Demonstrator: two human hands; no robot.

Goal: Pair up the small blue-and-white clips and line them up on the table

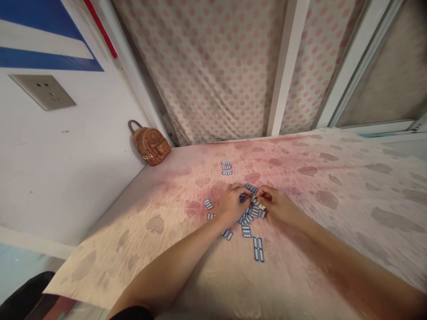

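Observation:
My left hand point(235, 200) and my right hand point(275, 203) meet over the middle of the table, fingers pinched with the tips nearly touching. Between them is a small white piece with blue edges point(254, 198), apparently gripped from both sides. Beneath the fingers lies a loose heap of similar flat blue-and-white pieces point(256, 213), looking like strips of labels; their exact kind is unclear. Part of the heap is hidden by my hands. A longer piece point(258, 249) lies nearer to me, and another point(227, 234) sits beside my left forearm.
Beyond my hands, several pieces lie in neat rows point(227, 168). Another piece point(208, 204) lies left of my left hand. The patterned tablecloth point(327, 244) covers the table. A brown backpack-shaped bag point(152, 146) rests against the wall at the far left corner, near a polka-dot curtain point(220, 66).

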